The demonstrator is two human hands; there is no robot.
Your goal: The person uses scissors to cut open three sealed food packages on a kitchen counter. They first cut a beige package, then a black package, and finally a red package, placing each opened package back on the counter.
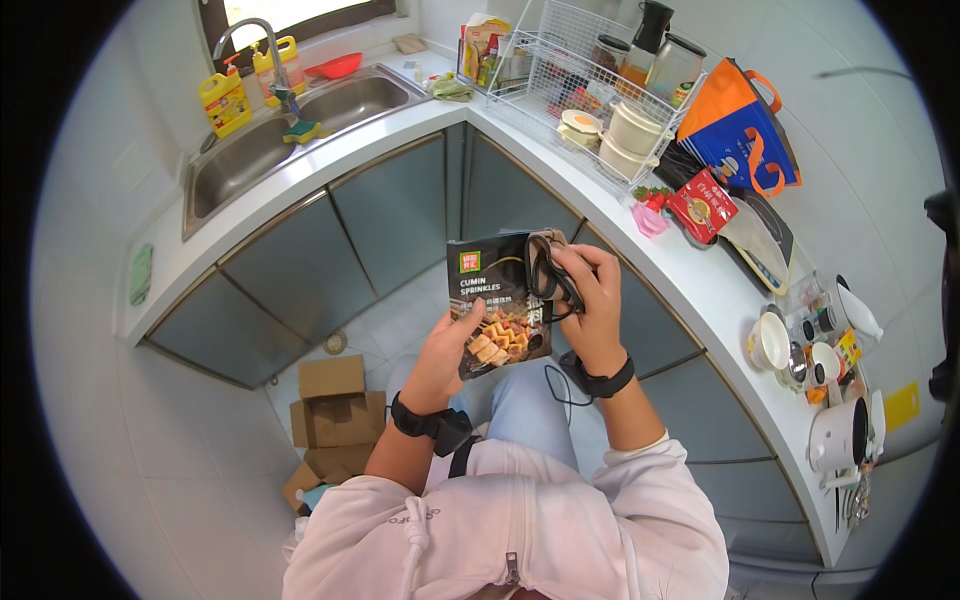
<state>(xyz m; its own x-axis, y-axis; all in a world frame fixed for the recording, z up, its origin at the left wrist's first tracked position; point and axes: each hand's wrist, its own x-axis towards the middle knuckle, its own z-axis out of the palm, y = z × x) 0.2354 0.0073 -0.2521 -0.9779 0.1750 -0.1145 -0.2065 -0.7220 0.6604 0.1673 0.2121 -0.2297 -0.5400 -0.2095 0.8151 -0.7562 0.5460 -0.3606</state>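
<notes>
A black seasoning packet (pixel 491 300) with a picture of skewered cubes is held upright in front of my torso. My left hand (pixel 448 345) grips its lower left side, thumb across the front. At its upper right corner, my right hand (pixel 596 300) holds a looped dark cord (pixel 546 274) and a brownish item (pixel 541 241) whose kind I cannot tell. More packet edges show behind the top of the black one. Both wrists wear black bands, and a thin dark cable hangs by the right one.
A white counter (pixel 521 169) curves around me, with a double steel sink (pixel 244 169) at the left and a white wire rack (pixel 581 135) at the corner. A shopping bag (pixel 739 135), bowls and a white pot (pixel 836 435) stand rightward. Open cardboard boxes (pixel 337 416) lie on the floor.
</notes>
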